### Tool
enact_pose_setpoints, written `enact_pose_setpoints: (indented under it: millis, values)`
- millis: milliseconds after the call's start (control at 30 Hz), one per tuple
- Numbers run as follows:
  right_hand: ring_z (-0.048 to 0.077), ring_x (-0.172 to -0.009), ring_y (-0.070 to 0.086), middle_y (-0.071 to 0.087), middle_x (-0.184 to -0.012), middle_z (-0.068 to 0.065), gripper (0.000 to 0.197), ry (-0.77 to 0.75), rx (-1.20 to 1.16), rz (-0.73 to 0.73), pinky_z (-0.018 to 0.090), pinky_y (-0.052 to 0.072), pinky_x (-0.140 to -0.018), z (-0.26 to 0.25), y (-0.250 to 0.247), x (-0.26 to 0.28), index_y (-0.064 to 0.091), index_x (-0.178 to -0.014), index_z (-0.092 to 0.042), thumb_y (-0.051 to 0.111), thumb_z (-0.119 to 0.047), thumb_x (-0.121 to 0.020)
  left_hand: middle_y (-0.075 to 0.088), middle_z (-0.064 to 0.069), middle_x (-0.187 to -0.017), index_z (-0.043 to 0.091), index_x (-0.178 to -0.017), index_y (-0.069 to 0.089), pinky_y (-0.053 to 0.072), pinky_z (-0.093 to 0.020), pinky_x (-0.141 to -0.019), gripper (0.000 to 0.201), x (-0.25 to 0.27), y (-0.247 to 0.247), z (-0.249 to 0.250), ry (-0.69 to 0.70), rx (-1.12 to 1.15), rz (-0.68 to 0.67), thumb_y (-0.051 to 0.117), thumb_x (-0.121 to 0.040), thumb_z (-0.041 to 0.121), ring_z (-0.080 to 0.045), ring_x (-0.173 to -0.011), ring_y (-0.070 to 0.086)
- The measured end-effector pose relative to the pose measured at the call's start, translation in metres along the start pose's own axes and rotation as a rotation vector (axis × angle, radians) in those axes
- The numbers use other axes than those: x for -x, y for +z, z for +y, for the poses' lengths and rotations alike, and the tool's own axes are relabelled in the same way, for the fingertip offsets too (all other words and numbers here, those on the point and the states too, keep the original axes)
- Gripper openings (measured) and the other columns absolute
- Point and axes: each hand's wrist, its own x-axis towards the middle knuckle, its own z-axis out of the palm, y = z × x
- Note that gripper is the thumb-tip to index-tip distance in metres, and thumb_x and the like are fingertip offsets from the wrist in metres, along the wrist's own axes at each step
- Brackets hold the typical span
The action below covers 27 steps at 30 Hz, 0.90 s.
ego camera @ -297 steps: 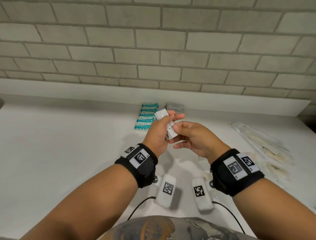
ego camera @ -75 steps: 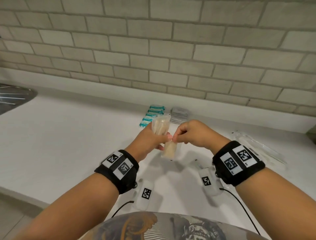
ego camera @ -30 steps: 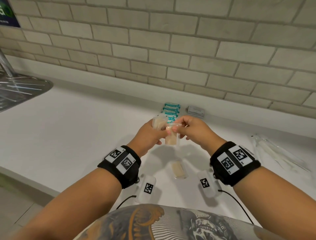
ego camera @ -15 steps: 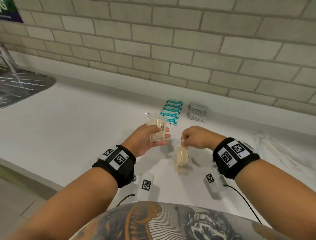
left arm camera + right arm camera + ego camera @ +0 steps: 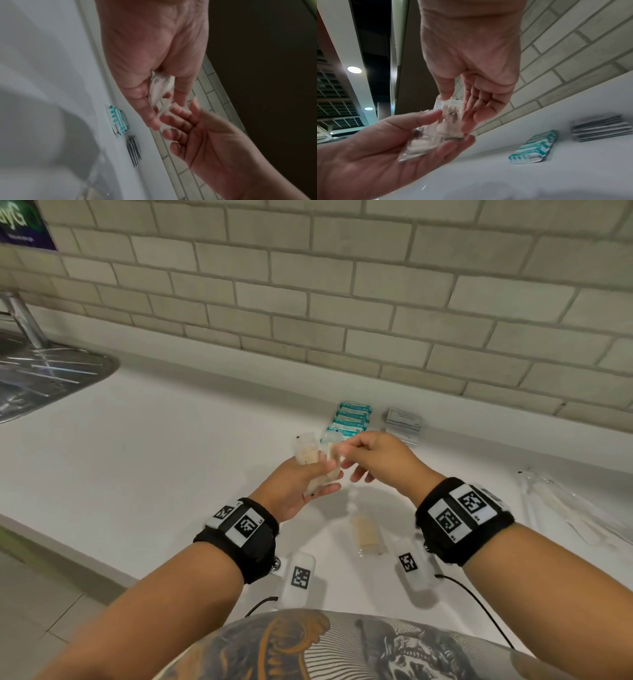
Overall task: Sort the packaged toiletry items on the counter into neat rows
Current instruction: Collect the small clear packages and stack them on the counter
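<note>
My left hand (image 5: 313, 477) is held palm-up above the white counter (image 5: 171, 460) and holds a few clear packets (image 5: 308, 455) with beige contents between thumb and fingers. My right hand (image 5: 344, 451) meets it from the right, thumb and fingers pinching the top of one packet (image 5: 452, 115) in that bunch. Another of the packets (image 5: 419, 142) lies across the left hand's fingers (image 5: 453, 143). A single clear packet (image 5: 366, 534) lies flat on the counter below the hands. In the left wrist view the bunch (image 5: 160, 88) shows only as a blurred white wad.
A row of teal packets (image 5: 352, 419) and a stack of grey sachets (image 5: 402, 422) sit at the back by the brick wall. Long clear wrapped items (image 5: 565, 508) lie at the right. A steel sink drainer (image 5: 41, 378) is at far left. The counter's front edge (image 5: 68, 546) runs lower left.
Half a second ago my right hand was down at the counter setting a clear packet there. It has let go, risen back to the left hand and taken hold of another packet.
</note>
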Motion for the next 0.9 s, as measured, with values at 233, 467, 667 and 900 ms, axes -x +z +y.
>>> enact_pose_setpoints:
  millis: [233, 467, 667, 900]
  values:
    - [0.023, -0.063, 0.068, 0.067, -0.073, 0.010, 0.016, 0.073, -0.172, 0.016, 0.034, 0.058, -0.060, 0.004, 0.001, 0.000, 0.061, -0.076, -0.007, 0.069, -0.015, -0.087, 0.070, -0.003, -0.101, 0.013, -0.121, 0.058, 0.052, -0.033, -0.088, 0.027, 0.001, 0.008, 0.002, 0.067, -0.170, -0.070, 0.055, -0.095, 0.010, -0.020, -0.098, 0.066]
    - [0.023, -0.059, 0.069, 0.065, -0.065, 0.011, 0.014, 0.099, -0.055, -0.039, 0.030, 0.055, -0.056, 0.004, -0.004, 0.002, 0.059, -0.078, -0.008, 0.065, -0.011, -0.090, 0.065, 0.002, -0.086, 0.017, -0.100, 0.052, 0.052, -0.025, -0.064, 0.018, -0.002, 0.005, 0.002, 0.112, -0.113, 0.138, 0.059, -0.090, 0.003, -0.012, -0.076, 0.064]
    - [0.017, -0.069, 0.068, 0.071, -0.091, 0.002, 0.008, 0.022, 0.071, 0.003, 0.031, 0.053, -0.062, 0.000, -0.006, 0.000, 0.060, -0.089, -0.017, 0.067, -0.020, -0.087, 0.065, 0.004, -0.083, 0.016, -0.097, 0.055, 0.050, -0.024, -0.059, 0.018, -0.004, 0.006, 0.005, 0.124, -0.286, 0.143, 0.063, -0.086, 0.004, -0.008, -0.070, 0.066]
    - [0.011, -0.065, 0.059, 0.068, -0.077, -0.001, 0.012, 0.036, 0.153, -0.028, 0.022, 0.043, -0.062, 0.001, -0.011, -0.001, 0.067, -0.072, -0.017, 0.072, -0.020, -0.083, 0.063, -0.004, -0.090, 0.012, -0.099, 0.059, 0.051, -0.027, -0.063, 0.017, -0.001, 0.005, 0.001, 0.092, -0.450, 0.065, 0.064, -0.083, 0.007, -0.016, -0.080, 0.063]
